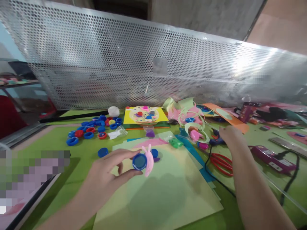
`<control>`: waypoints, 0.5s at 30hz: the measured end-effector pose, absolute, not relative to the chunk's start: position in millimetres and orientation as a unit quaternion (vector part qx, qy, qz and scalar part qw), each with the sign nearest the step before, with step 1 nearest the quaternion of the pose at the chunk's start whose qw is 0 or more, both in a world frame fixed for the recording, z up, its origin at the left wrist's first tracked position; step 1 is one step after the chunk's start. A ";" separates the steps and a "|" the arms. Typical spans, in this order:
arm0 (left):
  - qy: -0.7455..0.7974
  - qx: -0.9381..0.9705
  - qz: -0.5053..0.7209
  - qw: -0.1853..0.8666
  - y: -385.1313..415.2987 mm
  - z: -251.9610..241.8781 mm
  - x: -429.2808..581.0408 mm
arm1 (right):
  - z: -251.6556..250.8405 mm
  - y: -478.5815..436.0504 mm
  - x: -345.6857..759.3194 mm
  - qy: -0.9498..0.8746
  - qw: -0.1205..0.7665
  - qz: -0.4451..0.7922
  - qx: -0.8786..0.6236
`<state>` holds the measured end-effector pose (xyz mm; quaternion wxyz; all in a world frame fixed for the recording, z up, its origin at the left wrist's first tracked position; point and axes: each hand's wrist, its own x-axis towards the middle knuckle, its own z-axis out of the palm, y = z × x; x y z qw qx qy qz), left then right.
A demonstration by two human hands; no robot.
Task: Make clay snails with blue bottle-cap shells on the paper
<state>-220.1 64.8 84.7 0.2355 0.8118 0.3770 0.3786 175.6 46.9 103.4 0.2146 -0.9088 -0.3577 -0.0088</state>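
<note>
My left hand point(107, 172) pinches a blue bottle cap point(139, 162) between thumb and fingers. Stuck to the cap's right side is a pink snail-like body point(149, 161) with two feelers. Both are held above pale cream and green paper sheets point(182, 204). Off to the right, my right hand point(230, 135) is closed at a dark blue and orange glue gun point(216, 138) with a black cord; its fingertips are partly hidden. Another blue cap point(154, 153) and a purple piece point(156, 159) lie behind the pink body.
Blue and red caps point(90, 130) cluster at left, near a white lump point(113, 111). A decorated yellow card point(163, 118) stands at the back before a perforated metal panel point(134, 54). Paper scraps point(179, 108), a red cable point(220, 164) and a purple device point(273, 159) lie at right.
</note>
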 end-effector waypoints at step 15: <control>0.283 0.805 0.499 0.149 69.4 72.5 -223.2 | 66.2 40.2 -20.1 -0.710 0.436 0.433 -0.344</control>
